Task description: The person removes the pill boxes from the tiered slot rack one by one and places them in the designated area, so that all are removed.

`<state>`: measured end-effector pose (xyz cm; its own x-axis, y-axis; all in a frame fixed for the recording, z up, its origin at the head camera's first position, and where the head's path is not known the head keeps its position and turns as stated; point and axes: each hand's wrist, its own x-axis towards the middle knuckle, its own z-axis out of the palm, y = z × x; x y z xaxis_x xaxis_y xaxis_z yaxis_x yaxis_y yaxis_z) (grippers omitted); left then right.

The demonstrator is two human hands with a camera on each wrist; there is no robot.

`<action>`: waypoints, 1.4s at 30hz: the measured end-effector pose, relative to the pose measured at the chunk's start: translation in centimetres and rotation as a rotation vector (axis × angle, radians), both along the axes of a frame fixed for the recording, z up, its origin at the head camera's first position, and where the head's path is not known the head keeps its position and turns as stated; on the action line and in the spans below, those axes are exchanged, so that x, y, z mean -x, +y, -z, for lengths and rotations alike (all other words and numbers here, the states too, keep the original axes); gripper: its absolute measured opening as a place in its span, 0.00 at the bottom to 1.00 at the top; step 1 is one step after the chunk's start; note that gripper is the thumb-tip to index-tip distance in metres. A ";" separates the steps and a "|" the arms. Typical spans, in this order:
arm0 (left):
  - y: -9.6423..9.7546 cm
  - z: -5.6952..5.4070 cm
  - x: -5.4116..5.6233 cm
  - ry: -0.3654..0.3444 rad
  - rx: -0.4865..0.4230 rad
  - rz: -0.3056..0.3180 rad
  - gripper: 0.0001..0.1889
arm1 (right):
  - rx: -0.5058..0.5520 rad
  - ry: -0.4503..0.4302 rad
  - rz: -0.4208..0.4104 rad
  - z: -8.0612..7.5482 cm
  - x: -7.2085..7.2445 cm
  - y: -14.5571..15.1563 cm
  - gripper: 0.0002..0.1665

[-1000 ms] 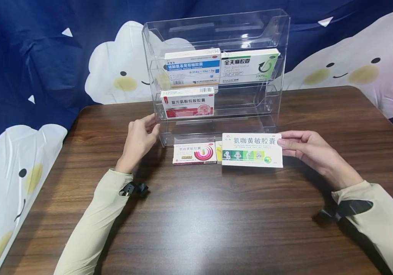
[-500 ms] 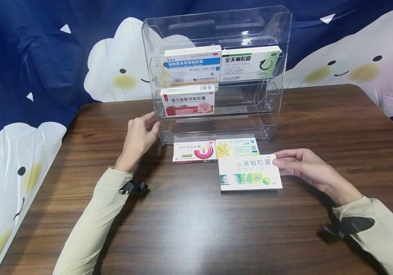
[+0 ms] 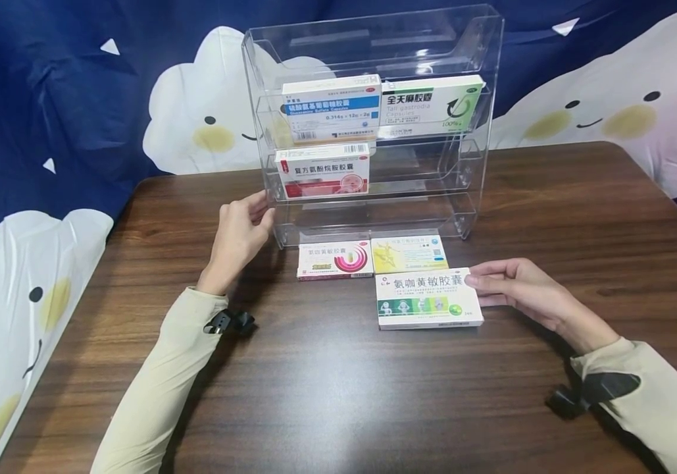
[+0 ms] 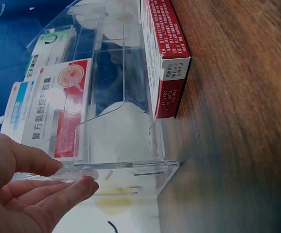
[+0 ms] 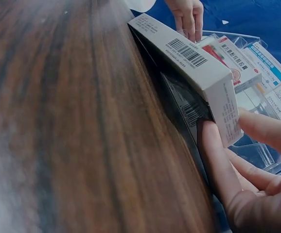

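My right hand (image 3: 527, 293) pinches a white and green medicine box (image 3: 427, 296) by its right end, low over the table. In the right wrist view the box (image 5: 189, 68) slants, a dark gap showing beneath it. My left hand (image 3: 237, 230) grips the left side wall of a clear plastic display rack (image 3: 415, 214); in the left wrist view thumb and fingers (image 4: 77, 189) are on either side of that wall. Lying side by side before the rack are a white and pink medicine box (image 3: 335, 260) and a yellow and white one (image 3: 409, 254), the held box just in front.
The rack's tiers hold a red and white box (image 3: 323, 172), a blue and white box (image 3: 332, 112) and a green and white box (image 3: 429, 108). Behind the wooden table (image 3: 291, 388) hangs a blue curtain (image 3: 72, 99) with cloud faces.
My right hand has brought the white and green box toward me and lowered it, uncovering the yellow and white box. My left hand has stayed at the rack's side.
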<state>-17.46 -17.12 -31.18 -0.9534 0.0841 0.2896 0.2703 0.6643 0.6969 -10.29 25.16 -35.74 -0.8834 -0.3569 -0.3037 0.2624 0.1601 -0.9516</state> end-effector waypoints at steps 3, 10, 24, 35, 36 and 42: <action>0.0 0.0 0.0 0.002 0.002 -0.003 0.20 | -0.010 -0.003 -0.001 -0.1 0.0 -0.1 0.22; 0.0 -0.1 0.0 -0.001 -0.002 0.001 0.20 | -0.040 -0.007 0.003 -0.1 -0.1 -0.2 0.30; -0.1 0.0 0.0 -0.016 0.007 -0.001 0.21 | -0.105 0.034 0.035 -0.5 -0.1 -0.2 0.34; -0.1 -0.1 -0.1 -0.009 0.014 0.003 0.21 | -0.185 0.082 0.061 -1.0 -0.3 -0.6 0.32; -0.1 -0.1 -0.1 -0.008 0.014 0.003 0.21 | -0.190 0.086 0.064 -1.0 -0.3 -0.7 0.32; -0.1 0.0 0.0 0.001 0.005 0.008 0.20 | -0.218 0.098 0.082 -1.3 -0.5 -0.9 0.31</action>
